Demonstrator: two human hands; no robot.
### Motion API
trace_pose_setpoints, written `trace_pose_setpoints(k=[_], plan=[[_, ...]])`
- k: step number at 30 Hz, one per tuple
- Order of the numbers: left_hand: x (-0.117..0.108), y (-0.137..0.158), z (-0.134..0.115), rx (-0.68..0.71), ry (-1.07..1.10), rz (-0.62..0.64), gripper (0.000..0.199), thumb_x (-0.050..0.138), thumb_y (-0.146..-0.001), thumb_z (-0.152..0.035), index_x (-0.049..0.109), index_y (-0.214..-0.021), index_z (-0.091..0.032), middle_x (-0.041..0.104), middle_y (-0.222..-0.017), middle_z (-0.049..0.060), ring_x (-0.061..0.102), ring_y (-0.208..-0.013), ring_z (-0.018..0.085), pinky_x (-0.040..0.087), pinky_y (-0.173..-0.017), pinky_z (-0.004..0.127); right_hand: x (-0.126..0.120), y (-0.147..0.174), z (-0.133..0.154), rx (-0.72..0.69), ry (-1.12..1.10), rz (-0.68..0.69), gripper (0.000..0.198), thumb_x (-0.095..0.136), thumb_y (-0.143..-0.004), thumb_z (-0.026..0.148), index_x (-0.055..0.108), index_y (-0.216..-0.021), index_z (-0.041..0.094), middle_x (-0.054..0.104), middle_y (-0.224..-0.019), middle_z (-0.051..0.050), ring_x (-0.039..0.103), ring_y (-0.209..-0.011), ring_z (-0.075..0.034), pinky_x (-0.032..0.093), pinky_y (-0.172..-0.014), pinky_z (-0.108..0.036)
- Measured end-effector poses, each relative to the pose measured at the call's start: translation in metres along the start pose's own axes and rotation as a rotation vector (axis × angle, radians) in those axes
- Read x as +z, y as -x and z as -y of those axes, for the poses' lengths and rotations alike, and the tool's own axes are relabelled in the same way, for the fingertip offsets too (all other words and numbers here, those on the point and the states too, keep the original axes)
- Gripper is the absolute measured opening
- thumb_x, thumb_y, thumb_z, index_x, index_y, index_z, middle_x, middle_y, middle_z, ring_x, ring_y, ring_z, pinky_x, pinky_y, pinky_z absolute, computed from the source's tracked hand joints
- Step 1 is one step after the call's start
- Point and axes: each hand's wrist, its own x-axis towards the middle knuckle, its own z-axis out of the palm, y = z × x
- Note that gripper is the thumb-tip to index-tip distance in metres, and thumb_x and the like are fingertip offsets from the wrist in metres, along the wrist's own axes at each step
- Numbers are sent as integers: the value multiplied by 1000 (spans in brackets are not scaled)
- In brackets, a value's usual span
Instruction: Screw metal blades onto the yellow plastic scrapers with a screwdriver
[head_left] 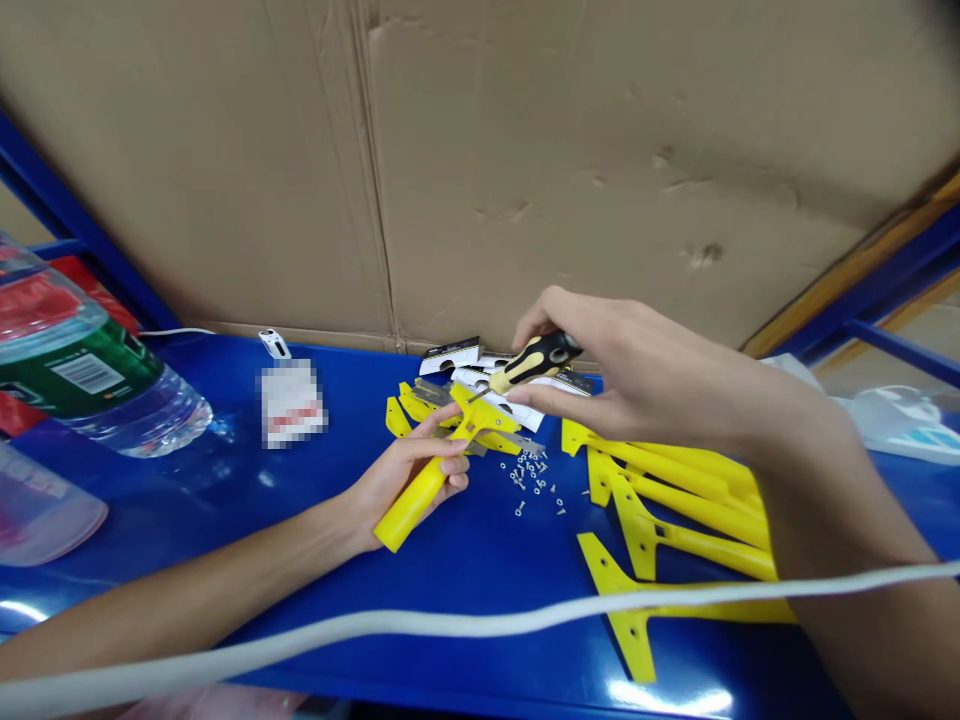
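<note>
My left hand (pixel 409 475) is wrapped round the handle of a yellow T-shaped scraper (pixel 415 500), its wide head pointing up and away. My right hand (pixel 592 365) grips a screwdriver (pixel 529 364) with a cream and black handle. The screwdriver's thin shaft reaches down to the scraper head, near a screw hole. Just right of the scraper lies a loose heap of small screws and nuts (pixel 531 470). Behind the head are more yellow scraper pieces (pixel 397 415), grey metal blades (pixel 429 393) and white and black printed cards (pixel 450 355).
Several yellow scraper handles (pixel 637 630) lie on the right of the blue table (pixel 300 545). At left stand a large water bottle (pixel 82 350) and a plastic cup (pixel 45 505). A white cable (pixel 420 622) crosses the foreground. Brown cardboard (pixel 525 170) rises behind.
</note>
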Motion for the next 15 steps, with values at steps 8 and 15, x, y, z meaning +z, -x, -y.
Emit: trace_pose_setpoints(k=[8, 15], plan=[[-2, 1, 1, -6, -4, 25, 69, 78, -81, 3, 58, -139, -27, 69, -111, 4, 52, -54, 2, 48, -59, 22, -2, 0, -7, -88, -128, -88, 21, 68, -103, 41, 70, -115, 24, 77, -114, -8, 72, -97, -27, 56, -87, -42], [0, 0, 0, 5, 7, 27, 74, 77, -81, 4, 56, -145, -28, 68, -108, 3, 52, -54, 2, 48, -58, 20, -2, 3, -11, -74, -142, -15, 24, 67, -101, 33, 69, -123, 24, 76, -124, -10, 71, -108, -28, 56, -93, -43]])
